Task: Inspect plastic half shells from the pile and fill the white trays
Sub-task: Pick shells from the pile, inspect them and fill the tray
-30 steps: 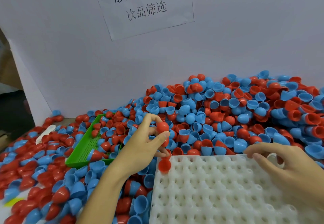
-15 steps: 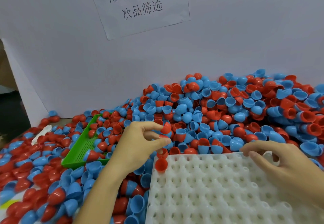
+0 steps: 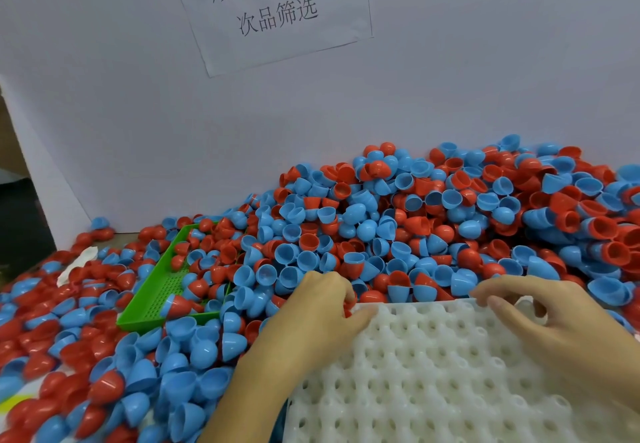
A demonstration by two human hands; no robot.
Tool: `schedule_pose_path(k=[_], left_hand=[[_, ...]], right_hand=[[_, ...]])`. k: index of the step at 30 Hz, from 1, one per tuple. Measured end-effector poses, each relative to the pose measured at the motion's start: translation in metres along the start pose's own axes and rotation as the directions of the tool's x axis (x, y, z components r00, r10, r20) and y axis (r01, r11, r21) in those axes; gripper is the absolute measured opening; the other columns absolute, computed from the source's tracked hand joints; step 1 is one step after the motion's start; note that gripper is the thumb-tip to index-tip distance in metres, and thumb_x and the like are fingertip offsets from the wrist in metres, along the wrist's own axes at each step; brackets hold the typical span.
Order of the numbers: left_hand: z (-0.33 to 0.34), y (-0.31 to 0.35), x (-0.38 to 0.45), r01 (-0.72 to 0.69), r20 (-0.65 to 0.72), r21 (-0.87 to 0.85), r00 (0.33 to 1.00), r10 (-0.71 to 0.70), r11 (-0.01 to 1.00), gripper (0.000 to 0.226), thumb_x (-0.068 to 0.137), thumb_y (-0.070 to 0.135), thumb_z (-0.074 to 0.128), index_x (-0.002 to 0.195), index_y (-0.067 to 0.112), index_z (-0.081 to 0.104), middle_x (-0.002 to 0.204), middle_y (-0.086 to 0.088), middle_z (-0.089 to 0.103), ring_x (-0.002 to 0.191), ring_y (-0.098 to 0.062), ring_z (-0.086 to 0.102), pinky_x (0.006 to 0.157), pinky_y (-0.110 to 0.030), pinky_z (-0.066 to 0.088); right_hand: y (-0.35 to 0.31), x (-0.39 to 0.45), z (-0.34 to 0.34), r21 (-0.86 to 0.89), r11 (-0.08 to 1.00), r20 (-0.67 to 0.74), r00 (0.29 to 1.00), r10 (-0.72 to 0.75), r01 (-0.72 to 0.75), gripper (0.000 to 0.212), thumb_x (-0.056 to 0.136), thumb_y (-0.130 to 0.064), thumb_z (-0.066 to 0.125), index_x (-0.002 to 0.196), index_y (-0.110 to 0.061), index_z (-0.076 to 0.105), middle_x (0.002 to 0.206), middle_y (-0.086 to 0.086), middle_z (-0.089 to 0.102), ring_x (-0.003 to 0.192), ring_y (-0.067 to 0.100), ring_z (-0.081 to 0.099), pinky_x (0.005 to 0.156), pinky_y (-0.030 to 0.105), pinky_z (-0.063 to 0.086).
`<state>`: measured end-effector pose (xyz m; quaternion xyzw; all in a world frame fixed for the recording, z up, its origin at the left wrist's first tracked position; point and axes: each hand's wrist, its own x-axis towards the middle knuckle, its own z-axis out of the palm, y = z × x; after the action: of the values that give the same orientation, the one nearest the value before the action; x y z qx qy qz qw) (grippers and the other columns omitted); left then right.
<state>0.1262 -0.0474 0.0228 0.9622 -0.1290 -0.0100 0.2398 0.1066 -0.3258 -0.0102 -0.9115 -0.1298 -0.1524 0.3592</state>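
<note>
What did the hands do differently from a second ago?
The left hand came down from the pile, where it pinched a red half shell, to the far left corner of the white tray, pressing it there. The right hand stayed on the tray's far edge; the green tray didn't move.

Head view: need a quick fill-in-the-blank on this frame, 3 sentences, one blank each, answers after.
1. The shells in the pile come in two colours, red and ____.
2. Half buried in shells left of the left hand lies a perforated tray coloured ____.
3. Both hands, the right hand included, sit at the far edge of the moulded tray, which is ____ in colour.

Missing words: blue; green; white
</note>
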Motion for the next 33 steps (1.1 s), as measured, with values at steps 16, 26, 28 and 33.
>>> schedule_pose_path(k=[16,26,28,33], left_hand=[[-0.001,-0.012,0.002,-0.029,-0.075,0.218,0.996,0.046,0.976,0.021,0.093,0.028,0.067,0.114,0.03,0.071,0.105,0.015,0.036,0.107,-0.009,0.03,0.104,-0.031,0.037],[-0.004,-0.014,0.002,-0.021,-0.053,0.185,0.998,0.031,0.983,0.017,0.094,0.031,0.064,0.109,0.033,0.072,0.107,0.016,0.041,0.109,-0.008,0.032,0.108,-0.033,0.029],[-0.01,-0.018,0.001,-0.026,-0.023,0.17,0.999,0.031,0.985,0.022,0.095,0.033,0.062,0.114,0.033,0.071,0.111,0.016,0.042,0.111,-0.008,0.033,0.108,-0.033,0.029],[-0.016,-0.022,0.001,-0.018,-0.047,0.127,0.999,0.024,0.992,0.008,0.093,0.033,0.067,0.099,0.034,0.072,0.107,0.02,0.046,0.112,-0.006,0.039,0.106,-0.034,0.04]], right_hand=[[0.0,-0.001,0.0,-0.006,1.0,-0.007,1.0,0.008,-0.008,0.031,0.088,-0.01,0.068,0.088,-0.04,0.073,0.084,-0.032,0.069,0.091,-0.005,0.061,0.07,0.004,0.041],[-0.006,-0.001,0.0,-0.037,0.999,0.007,1.0,0.012,-0.012,0.035,0.085,-0.004,0.071,0.083,-0.039,0.074,0.084,-0.038,0.066,0.091,-0.007,0.06,0.074,0.002,0.04],[-0.006,-0.001,0.0,-0.047,0.999,0.009,1.0,0.019,-0.019,0.035,0.084,-0.002,0.072,0.083,-0.036,0.076,0.082,-0.037,0.066,0.086,-0.009,0.06,0.07,0.001,0.04],[-0.005,0.001,0.002,-0.064,0.997,0.009,0.999,0.041,-0.041,0.035,0.085,-0.003,0.07,0.083,-0.038,0.075,0.086,-0.035,0.068,0.09,-0.002,0.062,0.069,0.017,0.048]])
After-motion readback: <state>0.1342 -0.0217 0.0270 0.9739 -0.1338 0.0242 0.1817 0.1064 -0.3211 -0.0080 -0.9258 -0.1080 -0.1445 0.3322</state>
